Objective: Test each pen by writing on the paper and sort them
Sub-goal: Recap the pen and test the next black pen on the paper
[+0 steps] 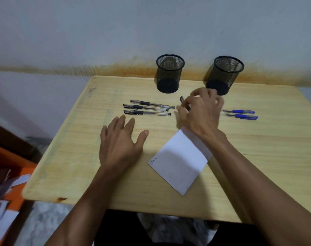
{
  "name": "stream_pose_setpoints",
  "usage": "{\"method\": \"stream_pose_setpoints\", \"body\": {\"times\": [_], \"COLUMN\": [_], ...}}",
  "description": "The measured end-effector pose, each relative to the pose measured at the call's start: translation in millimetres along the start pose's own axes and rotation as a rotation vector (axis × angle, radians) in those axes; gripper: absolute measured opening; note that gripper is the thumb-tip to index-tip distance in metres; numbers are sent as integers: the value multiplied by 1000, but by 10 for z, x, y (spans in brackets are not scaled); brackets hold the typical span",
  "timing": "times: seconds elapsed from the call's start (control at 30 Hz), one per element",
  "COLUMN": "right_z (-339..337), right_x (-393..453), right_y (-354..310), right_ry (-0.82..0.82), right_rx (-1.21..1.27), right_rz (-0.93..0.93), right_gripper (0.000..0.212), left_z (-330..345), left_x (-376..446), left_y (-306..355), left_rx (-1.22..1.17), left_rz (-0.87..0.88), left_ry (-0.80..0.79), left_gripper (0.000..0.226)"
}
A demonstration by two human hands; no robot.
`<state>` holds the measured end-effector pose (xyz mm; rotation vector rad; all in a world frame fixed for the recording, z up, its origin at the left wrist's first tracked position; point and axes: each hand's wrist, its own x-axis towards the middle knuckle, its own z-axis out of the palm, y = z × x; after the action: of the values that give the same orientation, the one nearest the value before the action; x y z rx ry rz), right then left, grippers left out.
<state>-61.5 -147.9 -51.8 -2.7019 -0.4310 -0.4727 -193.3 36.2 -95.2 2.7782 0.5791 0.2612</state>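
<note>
Your right hand (pixel 201 112) grips a black pen (pixel 182 99); your left hand (pixel 119 141) rests open. One scribble marks the paper (pixel 177 166); both cups (pixel 169 73) look empty, five pens (pixel 149 108) wait.

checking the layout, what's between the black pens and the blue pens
In the head view, the right hand sits between the black pens and blue pens, gripping a dark pen.
</note>
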Motion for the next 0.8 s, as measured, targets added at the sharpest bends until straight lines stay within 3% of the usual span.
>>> {"method": "stream_pose_setpoints", "body": {"times": [0.17, 0.47, 0.6, 0.7, 0.8], "right_z": [208, 325, 123, -150, -433], "right_x": [-32, 7, -156, -293, -378], "right_y": [-355, -495, -416, -277, -134], "right_ry": [-110, -139, -90, -139, -280], "right_rx": [53, 22, 94, 244, 502], "right_rz": [-238, -271, -292, -307, -162], "right_gripper": [25, 24, 18, 13, 10], "left_z": [18, 55, -4, -11, 32], "left_x": [14, 25, -6, -45, -59], "left_y": [-12, -43, -46, -80, -55], "left_rx": [8, -24, -234, -354, -348], "left_rz": [3, -12, -53, 154, 344], "left_ry": [13, 52, 183, 351, 468], "left_gripper": [72, 74, 65, 54, 32]}}
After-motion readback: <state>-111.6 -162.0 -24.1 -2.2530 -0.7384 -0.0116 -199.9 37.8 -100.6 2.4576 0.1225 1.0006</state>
